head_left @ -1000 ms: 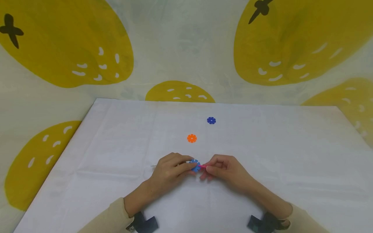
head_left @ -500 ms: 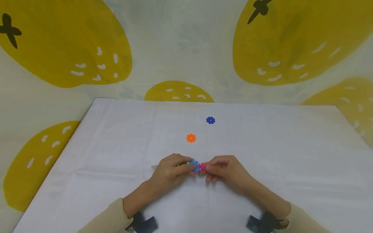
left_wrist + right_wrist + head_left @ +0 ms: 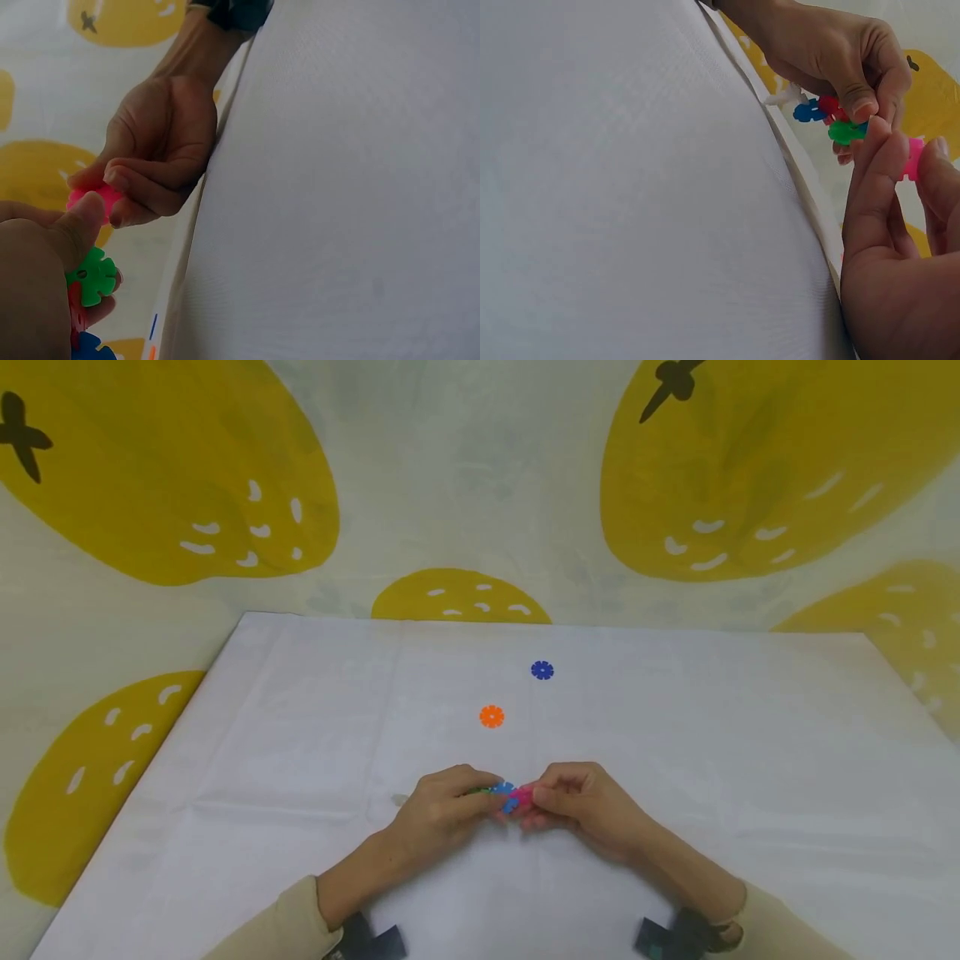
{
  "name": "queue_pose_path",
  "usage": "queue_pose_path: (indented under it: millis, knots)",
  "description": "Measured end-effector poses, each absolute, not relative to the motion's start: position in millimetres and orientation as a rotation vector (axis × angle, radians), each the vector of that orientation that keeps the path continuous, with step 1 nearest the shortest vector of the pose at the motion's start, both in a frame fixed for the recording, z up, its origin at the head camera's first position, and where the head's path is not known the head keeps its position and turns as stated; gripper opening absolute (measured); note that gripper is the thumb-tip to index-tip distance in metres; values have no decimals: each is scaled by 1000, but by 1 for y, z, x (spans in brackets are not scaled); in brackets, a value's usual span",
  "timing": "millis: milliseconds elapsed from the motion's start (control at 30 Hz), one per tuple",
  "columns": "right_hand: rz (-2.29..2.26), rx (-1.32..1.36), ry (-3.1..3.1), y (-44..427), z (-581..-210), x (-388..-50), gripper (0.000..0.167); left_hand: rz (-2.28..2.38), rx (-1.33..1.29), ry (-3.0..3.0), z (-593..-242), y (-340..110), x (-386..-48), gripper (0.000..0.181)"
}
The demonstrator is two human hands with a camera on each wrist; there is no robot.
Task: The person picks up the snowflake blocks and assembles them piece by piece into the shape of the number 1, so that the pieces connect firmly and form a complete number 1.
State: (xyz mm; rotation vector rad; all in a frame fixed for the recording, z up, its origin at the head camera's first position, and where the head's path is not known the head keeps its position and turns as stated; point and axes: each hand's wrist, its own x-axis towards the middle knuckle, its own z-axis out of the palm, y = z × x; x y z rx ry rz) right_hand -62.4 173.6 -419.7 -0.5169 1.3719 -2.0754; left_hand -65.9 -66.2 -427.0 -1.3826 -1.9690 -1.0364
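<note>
Slightly front of the table's middle, my left hand (image 3: 441,808) pinches a light blue notched snowflake disc (image 3: 503,787) between thumb and fingers. That disc belongs to a chain of interlocking discs: in the right wrist view a green disc (image 3: 844,133), a red disc (image 3: 829,106), a blue disc (image 3: 806,112) and a white disc (image 3: 781,97) trail behind the left hand. My right hand (image 3: 588,803) pinches a pink disc (image 3: 522,797) against the light blue one's right edge. Fingers cover the place where the two meet, so I cannot tell whether their slots are joined.
Beyond the hands, an orange disc (image 3: 492,717) lies flat on the white tablecloth (image 3: 720,735). A dark blue disc (image 3: 542,670) lies farther back, a little to the right. A cloth with yellow fruit prints (image 3: 480,485) stands behind the table.
The pink disc, nearly edge-on a second ago, now shows more of its face. Both hands have shifted slightly toward the body, and the light blue disc has tilted. The loose discs stay put.
</note>
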Motion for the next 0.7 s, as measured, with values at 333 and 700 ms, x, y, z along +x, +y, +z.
queue_pose_path:
  millis: [333,700]
  knots:
    - [-2075,-504,1354,172,-415,-61,17,-1027,-1366,-1968,-421,-66,-64,23]
    - [-1846,-419,1792,171,-402,-63,21,-975,-1294,-2032,-419,-69,-69,27]
